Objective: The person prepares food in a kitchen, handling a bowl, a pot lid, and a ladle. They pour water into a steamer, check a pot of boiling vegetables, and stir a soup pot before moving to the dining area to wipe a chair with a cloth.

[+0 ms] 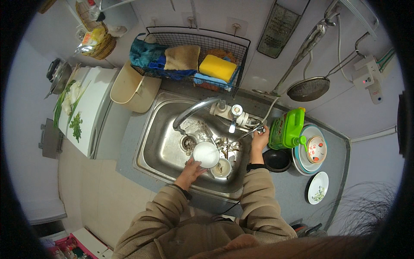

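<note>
My left hand (190, 172) holds a white bowl (206, 154) by its near rim, over the steel sink (161, 142). The thin metal spout (241, 136) of a small tap reaches toward the bowl from the right. At the base of that spout, my right hand (260, 140) has its fingers on the tap's knob (260, 128). A second bowl (221, 168) with some scraps in it sits lower in the sink. Food scraps (231, 145) lie on the right side of the basin, and more collect in the drain (188, 143).
A curved chrome faucet (197, 108) arches over the sink. Right of it stand a green detergent jug (287, 129), a black bowl (277, 160), stacked basins (312, 129) and a white plate (318, 188) with chopped greens. A wire basket (223, 40) with cloths hangs above a beige bin (127, 87).
</note>
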A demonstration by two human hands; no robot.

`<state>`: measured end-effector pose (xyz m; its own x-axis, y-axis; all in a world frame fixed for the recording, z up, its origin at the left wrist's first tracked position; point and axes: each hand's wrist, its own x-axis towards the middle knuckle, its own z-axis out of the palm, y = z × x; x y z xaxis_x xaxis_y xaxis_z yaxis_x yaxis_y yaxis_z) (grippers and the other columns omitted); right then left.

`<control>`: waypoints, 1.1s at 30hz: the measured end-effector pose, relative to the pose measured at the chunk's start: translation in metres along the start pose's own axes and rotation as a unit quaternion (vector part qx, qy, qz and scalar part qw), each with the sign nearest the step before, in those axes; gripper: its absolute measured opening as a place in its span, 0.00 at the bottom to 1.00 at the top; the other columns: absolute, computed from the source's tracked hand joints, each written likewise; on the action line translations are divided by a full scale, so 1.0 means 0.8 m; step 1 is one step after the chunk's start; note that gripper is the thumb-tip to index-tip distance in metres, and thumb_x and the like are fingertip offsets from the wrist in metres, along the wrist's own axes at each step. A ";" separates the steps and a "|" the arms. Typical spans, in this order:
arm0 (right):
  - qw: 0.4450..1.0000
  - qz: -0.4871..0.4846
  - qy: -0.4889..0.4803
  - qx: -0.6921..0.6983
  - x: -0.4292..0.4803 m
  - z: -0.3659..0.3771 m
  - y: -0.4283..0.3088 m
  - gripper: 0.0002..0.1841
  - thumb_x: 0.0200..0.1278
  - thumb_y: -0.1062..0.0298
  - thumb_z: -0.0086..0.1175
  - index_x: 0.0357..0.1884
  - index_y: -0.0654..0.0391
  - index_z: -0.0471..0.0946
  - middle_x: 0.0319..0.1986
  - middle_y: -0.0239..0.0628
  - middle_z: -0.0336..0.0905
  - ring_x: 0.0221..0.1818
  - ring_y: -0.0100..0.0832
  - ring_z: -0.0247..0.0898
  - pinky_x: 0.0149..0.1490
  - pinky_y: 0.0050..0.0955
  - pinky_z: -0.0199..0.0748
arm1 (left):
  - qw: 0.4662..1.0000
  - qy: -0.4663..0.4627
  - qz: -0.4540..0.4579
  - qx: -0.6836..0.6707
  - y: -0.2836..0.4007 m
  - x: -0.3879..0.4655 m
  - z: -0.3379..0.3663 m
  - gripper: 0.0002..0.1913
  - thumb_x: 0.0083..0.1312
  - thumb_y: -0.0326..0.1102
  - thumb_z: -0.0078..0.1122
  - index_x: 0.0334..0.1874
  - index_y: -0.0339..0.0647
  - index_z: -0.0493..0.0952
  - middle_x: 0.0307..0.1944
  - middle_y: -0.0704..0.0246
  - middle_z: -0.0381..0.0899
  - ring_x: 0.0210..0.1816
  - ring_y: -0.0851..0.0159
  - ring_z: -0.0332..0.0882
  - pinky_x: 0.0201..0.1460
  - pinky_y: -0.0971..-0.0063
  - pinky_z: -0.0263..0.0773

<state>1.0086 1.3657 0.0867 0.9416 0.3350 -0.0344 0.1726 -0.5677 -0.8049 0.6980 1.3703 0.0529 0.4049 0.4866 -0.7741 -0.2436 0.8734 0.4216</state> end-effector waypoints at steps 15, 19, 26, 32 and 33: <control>0.992 0.048 -0.044 -0.105 -0.001 0.005 0.015 0.23 0.55 0.51 0.56 0.40 0.65 0.75 0.28 0.51 0.77 0.32 0.49 0.72 0.35 0.43 0.67 | 0.993 -0.114 0.027 0.026 0.019 -0.059 0.020 0.27 0.60 0.30 0.51 0.61 0.45 0.53 0.54 0.61 0.63 0.53 0.58 0.68 0.59 0.57 0.64; 0.995 0.026 -0.082 -0.058 0.008 0.010 0.039 0.26 0.54 0.50 0.57 0.44 0.66 0.73 0.27 0.49 0.77 0.29 0.44 0.73 0.31 0.39 0.67 | 0.993 -0.100 -0.009 0.063 0.033 -0.096 0.026 0.28 0.62 0.29 0.47 0.64 0.44 0.48 0.59 0.61 0.59 0.57 0.58 0.65 0.61 0.57 0.61; 0.944 0.024 -0.253 0.212 -0.157 -0.139 -0.032 0.26 0.55 0.61 0.57 0.52 0.67 0.70 0.18 0.26 0.68 0.18 0.17 0.59 0.22 0.18 0.59 | 0.977 -0.152 -0.027 0.150 0.061 -0.171 0.007 0.30 0.64 0.26 0.42 0.67 0.49 0.45 0.60 0.58 0.56 0.58 0.55 0.63 0.58 0.57 0.65; 0.962 0.059 -0.170 0.207 -0.413 -0.300 -0.059 0.19 0.57 0.64 0.55 0.50 0.61 0.73 0.21 0.22 0.67 0.23 0.15 0.59 0.29 0.15 0.61 | 0.930 -0.279 -0.077 0.226 0.064 -0.222 -0.035 0.29 0.63 0.27 0.44 0.66 0.47 0.47 0.60 0.56 0.56 0.57 0.51 0.63 0.57 0.54 0.67; 0.962 0.100 -0.142 0.213 -0.456 -0.319 -0.056 0.19 0.58 0.64 0.54 0.50 0.62 0.73 0.21 0.22 0.68 0.23 0.15 0.60 0.29 0.15 0.61 | 0.917 -0.305 -0.092 0.238 0.061 -0.232 -0.041 0.29 0.63 0.28 0.45 0.65 0.47 0.47 0.59 0.55 0.56 0.57 0.51 0.64 0.57 0.54 0.67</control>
<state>0.7310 1.0770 0.2869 0.8168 0.4770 -0.3247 -0.1938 -0.3032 -0.9330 0.5819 1.3222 0.2012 0.8540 0.1221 -0.5057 0.2322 0.7803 0.5806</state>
